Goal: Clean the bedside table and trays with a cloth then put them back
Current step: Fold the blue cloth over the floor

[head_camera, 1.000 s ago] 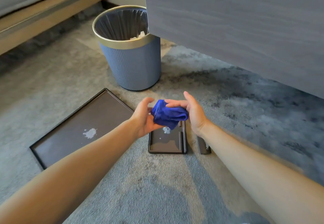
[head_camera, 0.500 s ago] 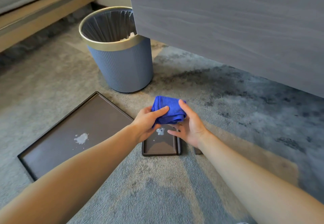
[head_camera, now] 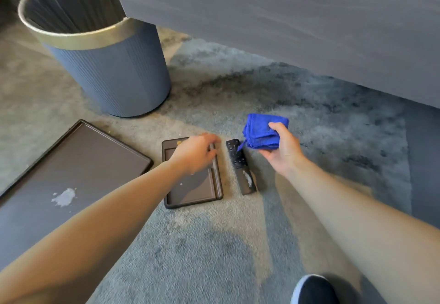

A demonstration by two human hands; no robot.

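A small dark brown tray (head_camera: 192,192) lies on the carpet at centre. My left hand (head_camera: 196,154) reaches over its far end, fingers curled at its right rim; I cannot tell whether they grip it. My right hand (head_camera: 281,149) holds a folded blue cloth (head_camera: 262,130) above the carpet, just right of the tray. A large dark brown tray (head_camera: 78,161) lies to the left with a white smear (head_camera: 64,196) on it. A black remote control (head_camera: 240,165), smeared white near its close end, lies between the small tray and my right hand.
A blue bin (head_camera: 107,65) with a gold rim and dark liner stands behind the trays. A grey furniture panel (head_camera: 285,18) overhangs the carpet at the back right. A dark shoe (head_camera: 314,289) shows at the bottom edge.
My left hand let go of the cloth and dropped to the small tray. My right hand now holds the cloth alone, moved right. The view moved closer to the floor.
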